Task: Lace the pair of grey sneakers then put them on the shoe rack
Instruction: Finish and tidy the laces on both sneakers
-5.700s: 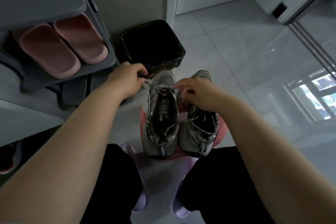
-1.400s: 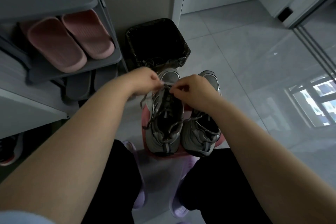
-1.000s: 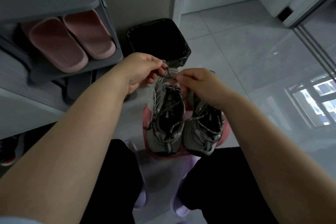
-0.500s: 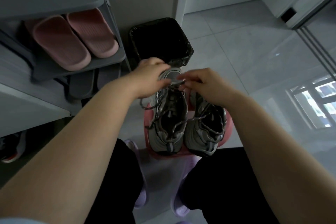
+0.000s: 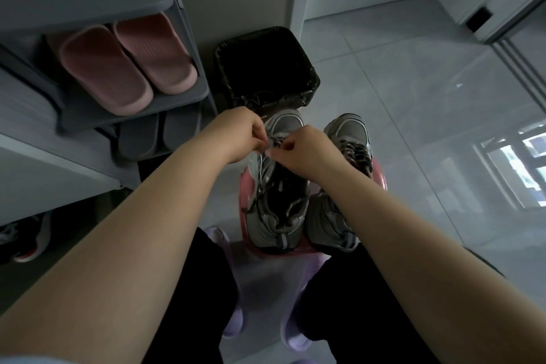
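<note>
Left hand (image 5: 239, 133) and right hand (image 5: 302, 154) each pinch the lace (image 5: 276, 142) in a narrow grip over the far eyelets of one grey sneaker (image 5: 266, 233), standing toe-away beside the other sneaker (image 5: 346, 130) on a pink stool (image 5: 244, 186), the shoe rack (image 5: 189, 99) leftward, nearer the left hand.

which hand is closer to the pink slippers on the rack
Left. The left hand pinches the lace on the side nearest the pink slippers; the right hand pinches it farther off, over the sneakers.
</note>
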{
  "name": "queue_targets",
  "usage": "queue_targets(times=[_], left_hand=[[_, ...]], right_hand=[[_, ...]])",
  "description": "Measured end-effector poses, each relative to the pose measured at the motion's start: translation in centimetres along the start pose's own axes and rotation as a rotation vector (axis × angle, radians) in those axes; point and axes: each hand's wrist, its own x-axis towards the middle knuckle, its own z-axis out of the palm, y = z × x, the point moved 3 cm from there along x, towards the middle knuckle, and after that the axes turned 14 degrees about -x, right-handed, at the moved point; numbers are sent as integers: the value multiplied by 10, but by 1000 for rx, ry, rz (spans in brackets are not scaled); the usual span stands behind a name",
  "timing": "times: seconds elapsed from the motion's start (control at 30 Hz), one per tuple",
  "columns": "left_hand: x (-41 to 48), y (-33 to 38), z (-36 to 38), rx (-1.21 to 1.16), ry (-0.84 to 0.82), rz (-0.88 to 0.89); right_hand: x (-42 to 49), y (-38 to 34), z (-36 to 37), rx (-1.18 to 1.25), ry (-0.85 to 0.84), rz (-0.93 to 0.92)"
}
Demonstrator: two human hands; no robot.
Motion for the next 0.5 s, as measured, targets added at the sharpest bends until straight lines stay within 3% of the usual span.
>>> queue_targets(times=[0.17, 0.5], left_hand=[[2, -5, 8, -100, 34, -42], [1, -6, 14, -213, 16, -108]], right_hand=[[-2, 0, -6, 131, -87, -21], [-6, 4, -3, 301, -68, 7]])
